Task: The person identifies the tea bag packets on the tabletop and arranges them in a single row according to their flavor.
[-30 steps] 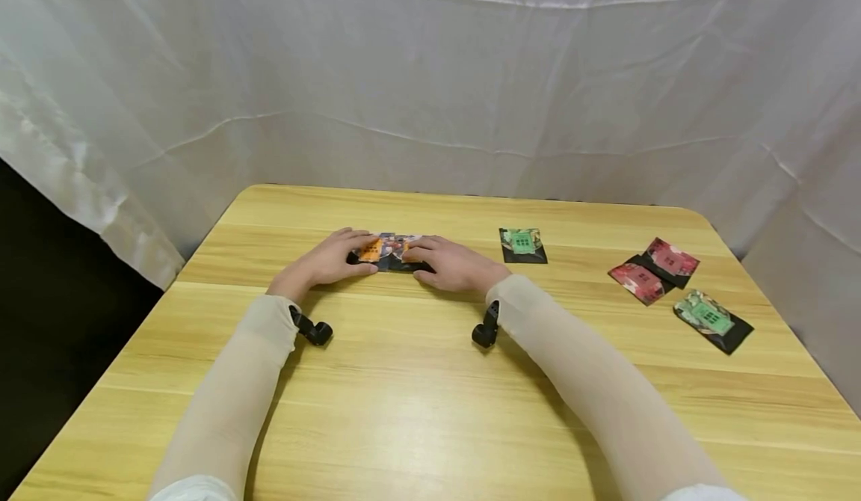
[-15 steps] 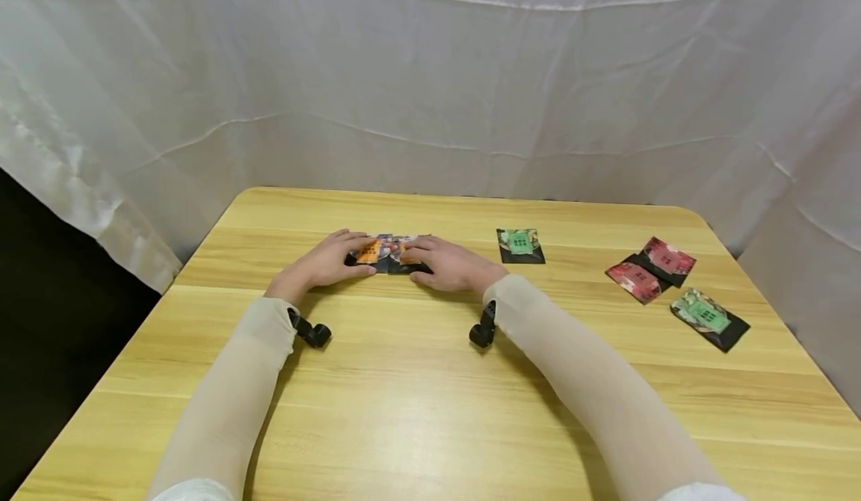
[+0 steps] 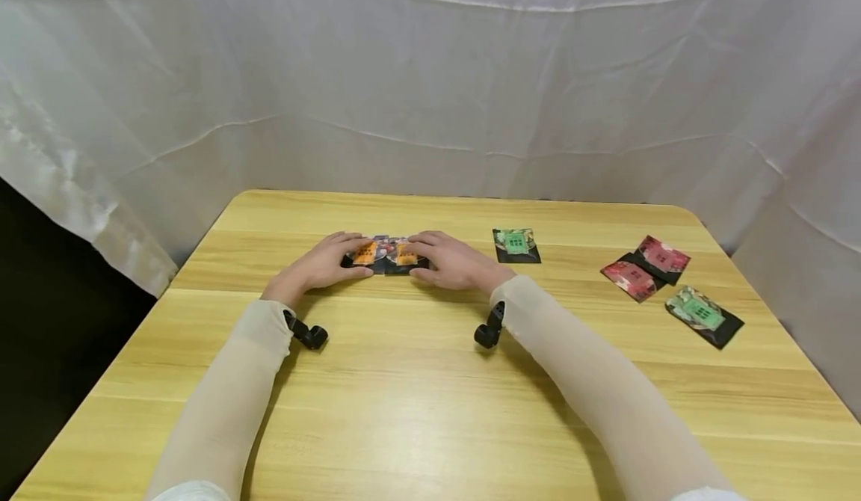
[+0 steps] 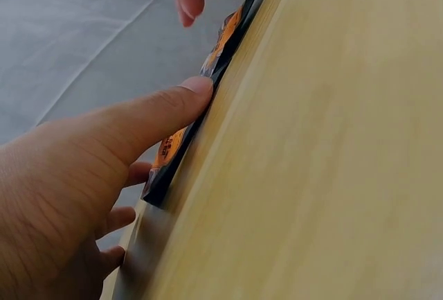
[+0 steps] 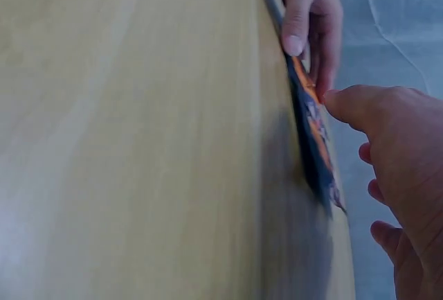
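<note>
Two flat black sachets with orange labels lie side by side on the wooden table. My left hand (image 3: pixel 331 260) rests at the left sachet (image 3: pixel 365 253), thumb tip on its near edge in the left wrist view and the other fingers stretched along its far side. My right hand (image 3: pixel 452 260) hovers close over the right sachet (image 3: pixel 406 256), fingers loosely bent and nothing gripped. From the right wrist, the right thumb (image 5: pixel 344 106) shows apart from the sachets, just above them. Fingers cover the outer ends of both sachets in the head view.
To the right lies a green-labelled sachet (image 3: pixel 516 245). Farther right, two red-labelled sachets overlap, one (image 3: pixel 632 280) partly under the other (image 3: pixel 664 254), with another green-labelled sachet (image 3: pixel 704 316) nearby. A pale curtain (image 3: pixel 430 97) hangs behind the table (image 3: pixel 403 396).
My right hand has eased slightly right and off its sachet, uncovering more of the orange label. The left hand stays at its sachet. The head view has shifted a little.
</note>
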The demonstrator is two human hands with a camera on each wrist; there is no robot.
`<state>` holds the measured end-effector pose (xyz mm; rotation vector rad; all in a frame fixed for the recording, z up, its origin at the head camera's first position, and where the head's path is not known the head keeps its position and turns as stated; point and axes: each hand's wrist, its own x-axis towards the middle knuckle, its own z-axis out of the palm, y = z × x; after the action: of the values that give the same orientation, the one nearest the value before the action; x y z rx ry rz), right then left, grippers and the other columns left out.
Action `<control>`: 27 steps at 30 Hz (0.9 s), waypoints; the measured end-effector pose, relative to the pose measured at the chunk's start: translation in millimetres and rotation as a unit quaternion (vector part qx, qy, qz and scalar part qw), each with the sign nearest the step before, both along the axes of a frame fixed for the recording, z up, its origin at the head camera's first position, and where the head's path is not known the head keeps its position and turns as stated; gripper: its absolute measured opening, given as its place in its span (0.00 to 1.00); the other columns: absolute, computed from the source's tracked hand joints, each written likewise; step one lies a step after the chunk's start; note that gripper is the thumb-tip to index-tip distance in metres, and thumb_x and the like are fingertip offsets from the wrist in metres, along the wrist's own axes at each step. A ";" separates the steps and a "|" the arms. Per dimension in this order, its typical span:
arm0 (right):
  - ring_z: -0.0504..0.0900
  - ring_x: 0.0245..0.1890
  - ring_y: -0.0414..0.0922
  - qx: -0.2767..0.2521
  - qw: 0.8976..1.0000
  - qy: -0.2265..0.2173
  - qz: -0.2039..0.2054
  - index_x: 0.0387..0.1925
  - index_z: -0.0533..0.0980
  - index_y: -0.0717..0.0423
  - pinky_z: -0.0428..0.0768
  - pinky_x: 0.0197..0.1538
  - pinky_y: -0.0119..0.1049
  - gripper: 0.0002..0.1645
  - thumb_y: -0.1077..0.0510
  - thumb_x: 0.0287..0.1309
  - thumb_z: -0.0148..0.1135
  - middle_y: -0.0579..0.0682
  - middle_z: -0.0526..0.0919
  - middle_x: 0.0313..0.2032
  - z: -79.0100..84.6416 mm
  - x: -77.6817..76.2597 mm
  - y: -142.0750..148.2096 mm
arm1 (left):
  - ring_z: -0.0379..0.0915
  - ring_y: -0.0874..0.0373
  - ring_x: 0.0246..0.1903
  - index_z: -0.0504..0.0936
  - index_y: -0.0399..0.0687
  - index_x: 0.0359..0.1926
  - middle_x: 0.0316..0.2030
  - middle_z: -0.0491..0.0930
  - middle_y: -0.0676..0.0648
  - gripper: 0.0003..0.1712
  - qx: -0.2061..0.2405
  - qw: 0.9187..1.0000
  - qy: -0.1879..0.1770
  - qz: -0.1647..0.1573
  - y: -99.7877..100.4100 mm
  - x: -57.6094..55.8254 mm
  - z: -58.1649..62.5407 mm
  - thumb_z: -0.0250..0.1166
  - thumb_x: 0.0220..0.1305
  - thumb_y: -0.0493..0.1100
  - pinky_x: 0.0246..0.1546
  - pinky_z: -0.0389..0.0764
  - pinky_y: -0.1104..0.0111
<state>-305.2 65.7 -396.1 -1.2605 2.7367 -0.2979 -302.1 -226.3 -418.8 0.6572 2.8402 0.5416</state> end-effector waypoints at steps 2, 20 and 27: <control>0.53 0.73 0.50 -0.010 1.000 -0.005 -0.004 0.74 0.60 0.46 0.53 0.73 0.47 0.35 0.38 0.71 0.49 0.49 0.57 0.73 3.1 1.0 3.7 | 0.40 0.38 0.73 0.57 0.55 0.76 0.74 0.52 0.41 0.48 0.003 1.000 0.001 -0.001 -0.7 0.8 0.1 0.57 0.63 0.71 0.68 0.48 0.39; 0.55 0.72 0.53 -0.048 0.997 -0.003 -0.061 0.72 0.63 0.49 0.52 0.72 0.53 0.33 0.41 0.72 0.49 0.53 0.60 0.72 2.9 2.5 66.8 | 0.41 0.40 0.73 0.57 0.55 0.76 0.75 0.50 0.40 0.47 0.010 1.000 0.006 0.005 -1.7 4.2 3.6 0.59 0.63 0.70 0.69 0.49 0.41; 0.56 0.72 0.54 -0.054 0.995 -0.004 -0.080 0.72 0.63 0.49 0.54 0.72 0.54 0.34 0.40 0.72 0.48 0.53 0.61 0.71 -0.9 1.3 89.6 | 0.42 0.40 0.73 0.57 0.55 0.76 0.74 0.51 0.40 0.48 0.001 1.000 0.004 0.006 -0.2 3.7 4.4 0.58 0.63 0.70 0.69 0.49 0.41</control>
<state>-303.9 155.2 -397.0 -1.0618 2.8551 -0.4710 -298.3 -226.5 -414.5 0.6447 2.8534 0.5442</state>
